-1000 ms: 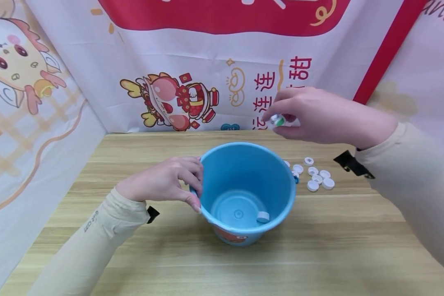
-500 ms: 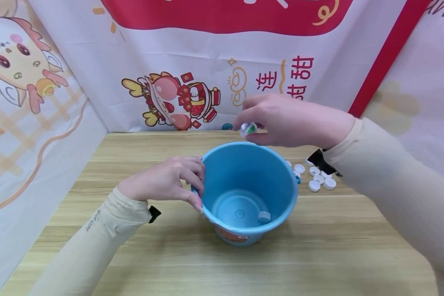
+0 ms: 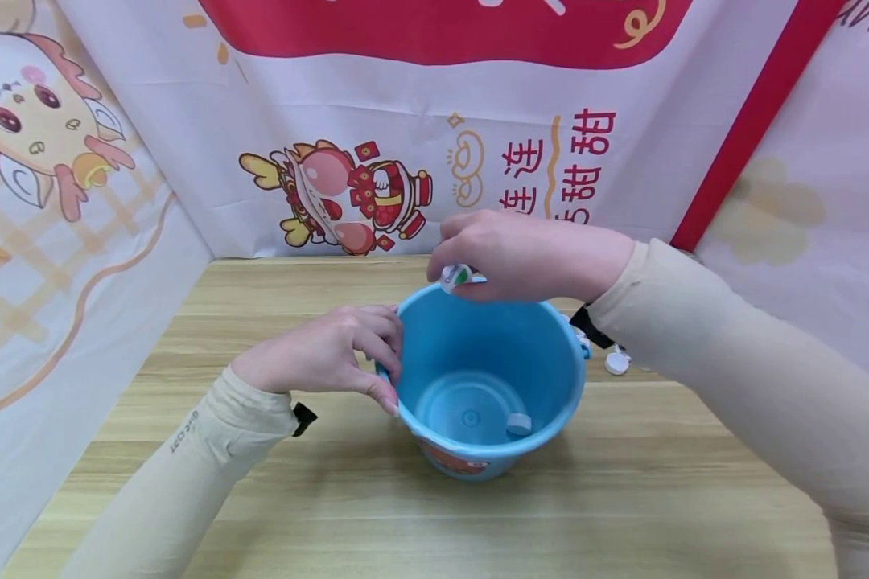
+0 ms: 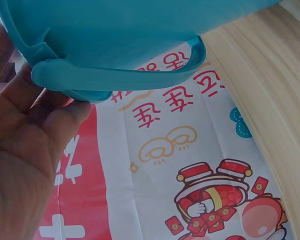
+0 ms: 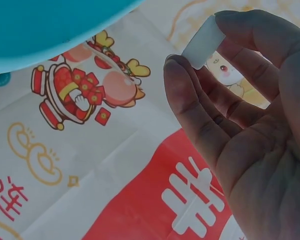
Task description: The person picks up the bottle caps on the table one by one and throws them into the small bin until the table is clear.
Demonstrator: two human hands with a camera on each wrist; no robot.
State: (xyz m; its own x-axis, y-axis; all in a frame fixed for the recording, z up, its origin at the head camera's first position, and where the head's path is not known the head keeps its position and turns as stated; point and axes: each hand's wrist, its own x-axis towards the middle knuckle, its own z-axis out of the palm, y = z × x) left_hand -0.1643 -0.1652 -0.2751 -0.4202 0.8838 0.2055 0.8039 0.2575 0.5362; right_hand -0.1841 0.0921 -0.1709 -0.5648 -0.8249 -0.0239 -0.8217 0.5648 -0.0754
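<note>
A light blue bucket [image 3: 478, 338] stands on the table, its inside facing up at the camera. My left hand [image 3: 326, 350] grips its left rim, thumb outside and fingers over the edge. The bucket's handle [image 4: 125, 79] hangs beside that hand in the left wrist view. Over the far rim, my right hand [image 3: 510, 251] pinches a white bottle cap [image 3: 456, 277] with a green print on top. The right wrist view shows this cap [image 5: 204, 42] side-on between thumb and fingertips. Another white cap [image 3: 518, 424] lies on the bucket's floor.
Several loose white caps [image 3: 617, 363] lie on the wooden table [image 3: 666, 450] right of the bucket, partly hidden by the right sleeve [image 3: 717, 346]. A printed cloth [image 3: 376, 104] hangs behind the table, with another cloth [image 3: 65, 265] along the left.
My right hand has moved left and down with the bottle cap, from right of the bucket to over its far rim. My left hand has stayed on the rim.
</note>
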